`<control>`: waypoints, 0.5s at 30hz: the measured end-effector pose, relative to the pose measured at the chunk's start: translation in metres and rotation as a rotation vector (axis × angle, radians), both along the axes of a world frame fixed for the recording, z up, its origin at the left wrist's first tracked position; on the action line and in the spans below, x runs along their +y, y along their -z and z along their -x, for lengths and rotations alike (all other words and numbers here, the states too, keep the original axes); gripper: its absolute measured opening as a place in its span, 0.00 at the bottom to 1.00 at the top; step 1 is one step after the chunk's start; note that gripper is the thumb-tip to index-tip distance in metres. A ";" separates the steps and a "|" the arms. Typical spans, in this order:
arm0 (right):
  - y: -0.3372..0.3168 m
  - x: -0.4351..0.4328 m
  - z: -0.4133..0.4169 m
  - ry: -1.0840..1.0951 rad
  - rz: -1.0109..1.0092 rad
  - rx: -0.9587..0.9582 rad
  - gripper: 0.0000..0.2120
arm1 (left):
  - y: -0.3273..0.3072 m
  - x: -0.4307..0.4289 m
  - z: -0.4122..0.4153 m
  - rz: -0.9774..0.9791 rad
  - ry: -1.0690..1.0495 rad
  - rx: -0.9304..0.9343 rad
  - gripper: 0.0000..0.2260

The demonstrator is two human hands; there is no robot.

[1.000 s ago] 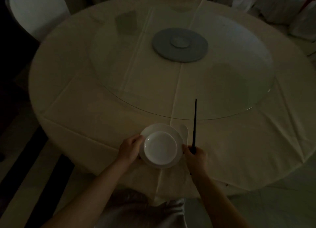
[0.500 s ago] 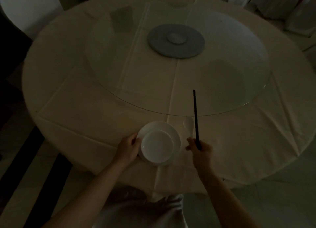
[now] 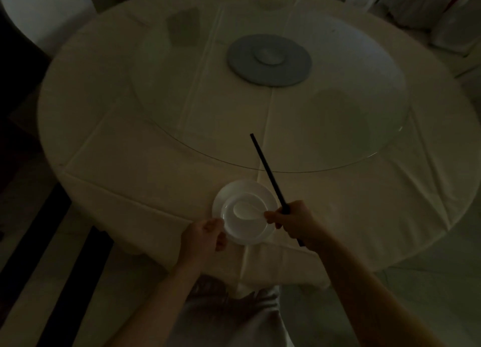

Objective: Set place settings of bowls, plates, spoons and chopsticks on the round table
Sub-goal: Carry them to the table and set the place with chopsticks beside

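Head view, dim: glossy white ceramic bowl (image 3: pixel 246 220) stacked on white round plate (image 3: pixel 243 190) at near edge of round worktop (image 3: pixel 130 164) under creased cream cloth. White ceramic spoon (image 3: pixel 246 211) lying in bowl. Right hand (image 3: pixel 294 220) clenched on slim black chopsticks (image 3: pixel 268 173) and pinching spoon handle. Left hand (image 3: pixel 201 238) loosely curled at plate rim, grip unclear. Clear glass turntable (image 3: pixel 338 112) on grey disc hub (image 3: pixel 269 60). White-covered chair (image 3: pixel 46 11) far left.

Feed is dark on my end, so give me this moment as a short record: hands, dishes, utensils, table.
left hand: open, at the bowl's near-left rim
right hand: shut on the chopsticks and the spoon's handle
bowl: white, sits on the plate
plate: white, at the table's near edge
spoon: white, scoop inside the bowl
chopsticks: dark, angled up and away
table: round, cream cloth, glass turntable in the middle
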State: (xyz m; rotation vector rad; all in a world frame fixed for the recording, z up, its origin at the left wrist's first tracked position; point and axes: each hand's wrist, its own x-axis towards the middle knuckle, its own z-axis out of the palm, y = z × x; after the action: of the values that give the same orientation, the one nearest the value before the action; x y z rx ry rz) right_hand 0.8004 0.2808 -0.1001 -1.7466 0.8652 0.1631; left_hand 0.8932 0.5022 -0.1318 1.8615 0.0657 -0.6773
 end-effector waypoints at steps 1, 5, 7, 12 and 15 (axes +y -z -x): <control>0.002 0.000 -0.002 0.000 0.012 0.018 0.17 | 0.001 0.000 0.002 0.019 0.000 0.010 0.05; 0.007 0.000 -0.009 0.006 0.051 0.097 0.16 | 0.004 -0.004 0.007 0.090 -0.036 0.061 0.03; 0.008 -0.002 -0.011 0.007 0.050 0.122 0.15 | 0.006 -0.006 0.008 0.101 -0.066 0.072 0.02; 0.009 -0.008 -0.015 0.009 0.046 0.137 0.15 | 0.009 -0.013 0.007 0.115 -0.111 0.060 0.04; 0.011 -0.010 -0.019 0.024 0.054 0.126 0.16 | 0.008 -0.018 0.004 0.138 -0.128 0.063 0.05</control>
State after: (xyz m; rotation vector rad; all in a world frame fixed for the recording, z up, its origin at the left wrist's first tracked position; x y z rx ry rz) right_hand 0.8195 0.2707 -0.1109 -1.7901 0.9900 0.2382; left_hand 0.8897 0.4839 -0.1402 1.6886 0.1735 -0.6356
